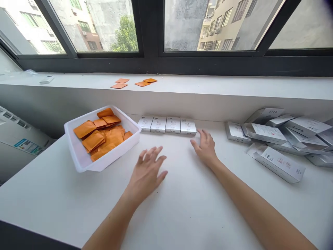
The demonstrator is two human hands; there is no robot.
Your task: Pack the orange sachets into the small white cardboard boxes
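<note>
Several small white boxes (165, 125) stand side by side in a row against the wall at the back of the table. My right hand (205, 146) is beside the right end of this row, fingers apart and holding nothing; whether a fingertip touches the last box I cannot tell. Over the table in front of the row, my left hand (148, 170) is spread with nothing in it. To its left a white plastic tub (109, 165) holds a heap of orange packets (94, 140).
At the right lies a loose pile of white cartons (287, 130), some with end flaps open. A few orange packets (142, 83) and a small white item (47, 80) lie on the windowsill (208, 84). The table's left edge slants toward a white appliance (20, 132).
</note>
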